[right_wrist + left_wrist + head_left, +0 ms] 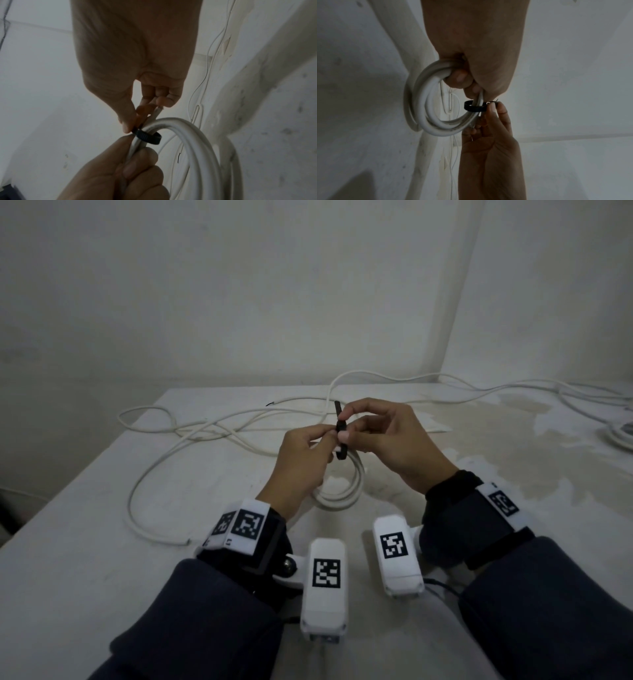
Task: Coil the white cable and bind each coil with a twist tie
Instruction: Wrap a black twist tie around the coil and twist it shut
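The left hand [301, 453] grips the coil [342, 491] of white cable, fingers curled round its strands, holding it above the worktop [102, 542] near the front edge. The right hand [387, 436] pinches the black tie [340, 436] between thumb and forefinger; the tie loops round the coil's strands just beside the left fingers [460, 78], one tail standing up past the right fingertips. In the right wrist view the tie [148, 137] wraps loosely, with a gap between band and cable. Loose cable [205, 433] sprawls behind the hands, one loop at the worktop's left edge, more trailing toward the far right corner. Bare worktop lies left of the wrists.
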A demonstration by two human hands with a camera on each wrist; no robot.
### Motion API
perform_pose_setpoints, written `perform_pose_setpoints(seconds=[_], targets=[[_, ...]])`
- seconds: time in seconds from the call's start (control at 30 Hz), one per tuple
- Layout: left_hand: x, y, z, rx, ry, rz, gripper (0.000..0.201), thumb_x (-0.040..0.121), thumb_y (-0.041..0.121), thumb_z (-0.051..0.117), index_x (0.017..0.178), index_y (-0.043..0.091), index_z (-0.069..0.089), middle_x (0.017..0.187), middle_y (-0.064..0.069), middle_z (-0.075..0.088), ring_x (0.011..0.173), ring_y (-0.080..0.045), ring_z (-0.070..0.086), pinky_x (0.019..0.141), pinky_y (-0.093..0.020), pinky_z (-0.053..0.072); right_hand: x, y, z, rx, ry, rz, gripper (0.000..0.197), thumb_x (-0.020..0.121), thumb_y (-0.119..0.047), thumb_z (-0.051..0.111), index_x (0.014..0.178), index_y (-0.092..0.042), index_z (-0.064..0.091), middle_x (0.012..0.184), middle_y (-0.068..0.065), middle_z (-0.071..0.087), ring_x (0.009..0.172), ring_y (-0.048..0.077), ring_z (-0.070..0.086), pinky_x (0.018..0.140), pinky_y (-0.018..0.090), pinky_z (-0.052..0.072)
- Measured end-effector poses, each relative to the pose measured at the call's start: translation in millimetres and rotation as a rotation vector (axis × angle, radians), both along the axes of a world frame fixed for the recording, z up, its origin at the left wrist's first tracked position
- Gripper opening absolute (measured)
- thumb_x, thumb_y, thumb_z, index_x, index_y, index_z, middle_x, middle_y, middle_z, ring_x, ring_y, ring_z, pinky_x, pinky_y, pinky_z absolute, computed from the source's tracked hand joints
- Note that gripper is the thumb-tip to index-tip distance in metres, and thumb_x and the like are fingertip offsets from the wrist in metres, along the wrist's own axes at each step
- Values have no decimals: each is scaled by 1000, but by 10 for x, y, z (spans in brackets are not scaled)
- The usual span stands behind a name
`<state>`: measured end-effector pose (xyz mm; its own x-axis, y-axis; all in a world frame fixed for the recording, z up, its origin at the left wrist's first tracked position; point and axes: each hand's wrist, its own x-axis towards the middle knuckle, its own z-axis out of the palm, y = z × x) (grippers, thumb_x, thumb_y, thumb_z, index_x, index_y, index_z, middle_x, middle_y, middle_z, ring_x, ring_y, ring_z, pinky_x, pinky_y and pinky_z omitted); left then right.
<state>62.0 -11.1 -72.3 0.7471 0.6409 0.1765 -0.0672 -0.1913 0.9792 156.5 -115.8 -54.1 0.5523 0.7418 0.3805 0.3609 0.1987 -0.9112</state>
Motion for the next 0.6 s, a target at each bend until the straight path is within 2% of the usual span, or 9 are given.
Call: perform_pose_setpoints(seconds=[0.1,0.2,0.27,0.37,0.43,0.5,0.53,0.6], targets=[[-3,-2,-4,-24,14,-14,20,96,17,52,104,13,71,56,7,49,36,0,41,36,-15,28,9,34,-36,18,-81,-39,15,79,1,72,86,-12,68,64,5,67,66,29,55,69,38,47],[-8,-5,-5,-36,27,-34,21,96,17,51,105,13,70,54,11,48,35,1,40,36,-15,27,15,41,-52,23,-97,-43,14,78,0,73,85,-11,69,63,6,66,66,30,54,71,42,46],[-7,-7,-3,-45,31,-41,21,96,17,51,105,13,70,50,14,47,34,1,40,36,-14,27,16,35,-43,15,-124,-50,15,79,1,73,84,-12,69,64,8,65,66,26,55,71,37,46],[-7,-7,0,-79,28,-39,21,97,16,50,104,9,69,43,16,46,33,2,41,35,-14,26,13,25,-29,-4,-158,-74,13,78,-1,75,83,-11,68,70,7,60,68,18,54,69,24,45],[-16,-24,8,-92,33,-56,22,98,18,49,103,8,68,39,16,46,33,2,41,36,-14,26,18,30,-24,-7,-28,-59,18,79,-3,74,93,-9,65,80,6,62,72,15,59,68,22,47],[-23,-42,15,-102,44,-80,25,99,19,47,106,5,67,37,15,46,32,1,41,36,-14,26,30,38,-24,-2,155,-69,26,81,-7,72,105,-10,63,78,1,67,73,14,64,65,23,47],[-22,-45,13,-108,50,-91,27,99,18,46,108,3,67,36,15,45,31,0,38,35,-14,25,36,38,-22,-2,190,-95,25,82,-9,72,105,-11,63,75,0,69,73,13,65,64,22,46],[-19,-49,3,-115,73,-123,30,100,19,45,108,1,67,35,14,41,32,-1,30,35,-14,24,41,23,-19,-3,173,-150,15,81,-10,73,94,-13,69,72,0,70,70,10,64,61,17,44]])
